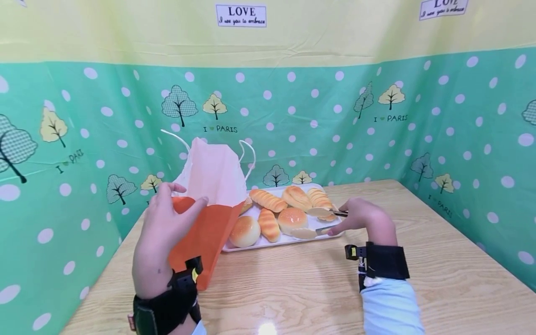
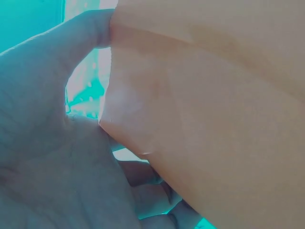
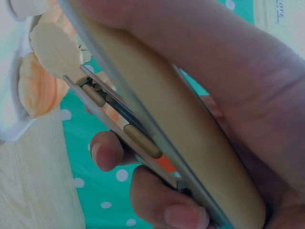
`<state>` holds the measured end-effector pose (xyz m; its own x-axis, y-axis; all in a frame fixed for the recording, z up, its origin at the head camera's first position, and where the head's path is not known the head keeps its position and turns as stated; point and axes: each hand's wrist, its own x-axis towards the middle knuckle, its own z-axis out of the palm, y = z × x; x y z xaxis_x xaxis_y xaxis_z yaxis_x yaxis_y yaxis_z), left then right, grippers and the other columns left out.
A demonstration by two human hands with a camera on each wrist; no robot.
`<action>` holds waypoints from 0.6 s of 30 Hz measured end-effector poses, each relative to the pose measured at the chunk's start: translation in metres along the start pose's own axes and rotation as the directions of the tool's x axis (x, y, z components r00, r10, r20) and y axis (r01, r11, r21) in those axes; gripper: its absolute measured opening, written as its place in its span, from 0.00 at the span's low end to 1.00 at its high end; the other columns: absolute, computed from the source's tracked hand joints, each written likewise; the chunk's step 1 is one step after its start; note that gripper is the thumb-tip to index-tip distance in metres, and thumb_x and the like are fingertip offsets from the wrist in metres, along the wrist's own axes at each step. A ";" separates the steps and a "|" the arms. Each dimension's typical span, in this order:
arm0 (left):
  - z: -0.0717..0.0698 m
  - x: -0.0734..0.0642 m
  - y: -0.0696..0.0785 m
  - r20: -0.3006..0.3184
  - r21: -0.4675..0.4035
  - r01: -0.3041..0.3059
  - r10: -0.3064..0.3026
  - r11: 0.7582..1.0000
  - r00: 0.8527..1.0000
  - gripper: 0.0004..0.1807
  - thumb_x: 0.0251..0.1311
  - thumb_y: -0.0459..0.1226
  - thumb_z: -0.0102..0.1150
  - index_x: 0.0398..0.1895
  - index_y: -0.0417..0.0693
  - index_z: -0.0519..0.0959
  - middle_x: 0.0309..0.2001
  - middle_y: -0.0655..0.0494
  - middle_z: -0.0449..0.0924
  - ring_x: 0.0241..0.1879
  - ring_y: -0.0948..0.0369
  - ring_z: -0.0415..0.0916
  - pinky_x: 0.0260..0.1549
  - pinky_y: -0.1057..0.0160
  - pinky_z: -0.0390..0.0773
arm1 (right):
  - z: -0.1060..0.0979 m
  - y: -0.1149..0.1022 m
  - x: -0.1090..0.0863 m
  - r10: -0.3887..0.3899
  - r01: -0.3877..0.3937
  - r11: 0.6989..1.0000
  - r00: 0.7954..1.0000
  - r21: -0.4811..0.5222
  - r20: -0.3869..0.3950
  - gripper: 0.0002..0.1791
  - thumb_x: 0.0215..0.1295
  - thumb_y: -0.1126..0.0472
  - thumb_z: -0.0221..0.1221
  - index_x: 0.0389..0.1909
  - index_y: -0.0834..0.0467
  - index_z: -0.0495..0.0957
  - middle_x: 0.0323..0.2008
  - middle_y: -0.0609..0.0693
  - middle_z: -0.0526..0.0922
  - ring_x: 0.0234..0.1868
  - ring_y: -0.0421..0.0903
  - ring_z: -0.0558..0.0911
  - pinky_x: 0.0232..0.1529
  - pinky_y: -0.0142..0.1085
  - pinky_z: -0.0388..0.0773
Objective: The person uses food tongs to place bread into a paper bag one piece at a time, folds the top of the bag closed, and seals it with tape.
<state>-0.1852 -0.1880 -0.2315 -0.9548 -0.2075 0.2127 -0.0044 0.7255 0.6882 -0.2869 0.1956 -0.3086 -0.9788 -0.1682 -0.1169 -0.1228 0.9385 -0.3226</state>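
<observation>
An orange paper bag (image 1: 201,232) with a pale inside and white cord handles stands tilted at the left. My left hand (image 1: 161,223) holds it at its upper edge; the left wrist view shows the paper (image 2: 205,109) between thumb and fingers. My right hand (image 1: 356,216) grips metal bread tongs (image 3: 181,124) with scalloped tips, spread apart at the tray's right end. One tip covers part of a ridged bread (image 1: 319,197); the other lies in front of a glossy round bun (image 1: 292,219). Whether the tips touch any bread, I cannot tell.
A white tray (image 1: 284,241) bears several breads, among them a round bun (image 1: 244,231), a striped roll (image 1: 269,225), a twisted loaf (image 1: 268,200) and an oval loaf (image 1: 296,197). It stands on a wooden table (image 1: 284,284). A green dotted curtain (image 1: 293,102) encloses the back and sides.
</observation>
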 end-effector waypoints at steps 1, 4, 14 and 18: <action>0.000 0.000 0.000 0.002 0.000 0.001 -0.001 1.000 1.000 0.44 0.53 0.64 0.49 0.62 0.44 0.53 0.57 0.34 0.60 0.51 0.42 0.62 0.41 0.42 0.76 | 0.001 0.000 0.001 0.002 -0.002 1.000 1.000 0.000 0.001 0.54 0.32 0.33 0.69 0.56 0.68 0.73 0.53 0.64 0.79 0.45 0.52 0.76 0.50 0.53 0.77; -0.001 0.000 0.001 0.008 0.000 0.008 -0.008 1.000 1.000 0.44 0.54 0.64 0.48 0.62 0.44 0.52 0.56 0.34 0.60 0.50 0.42 0.62 0.41 0.43 0.76 | 0.001 -0.001 0.002 -0.004 0.004 1.000 1.000 -0.003 0.002 0.53 0.32 0.34 0.69 0.56 0.67 0.73 0.50 0.61 0.80 0.42 0.51 0.76 0.47 0.51 0.77; 0.000 0.000 0.001 0.003 -0.003 0.007 -0.007 1.000 1.000 0.46 0.53 0.64 0.49 0.63 0.44 0.49 0.57 0.32 0.58 0.51 0.41 0.61 0.43 0.41 0.75 | 0.004 -0.007 0.006 -0.031 0.031 1.000 0.999 -0.005 -0.013 0.49 0.33 0.34 0.68 0.55 0.63 0.76 0.48 0.58 0.82 0.41 0.49 0.76 0.46 0.48 0.77; 0.000 0.000 0.001 0.007 -0.002 0.010 -0.010 1.000 1.000 0.47 0.52 0.66 0.48 0.64 0.45 0.48 0.60 0.32 0.56 0.53 0.40 0.60 0.44 0.39 0.73 | 0.004 -0.006 0.007 -0.033 0.033 0.999 0.999 0.002 -0.015 0.47 0.34 0.34 0.68 0.53 0.63 0.77 0.44 0.56 0.82 0.39 0.49 0.75 0.43 0.46 0.76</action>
<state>-0.1855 -0.1879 -0.2306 -0.9568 -0.2102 0.2008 -0.0135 0.7221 0.6917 -0.2924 0.1872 -0.3111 -0.9767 -0.1941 -0.0920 -0.1543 0.9320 -0.3281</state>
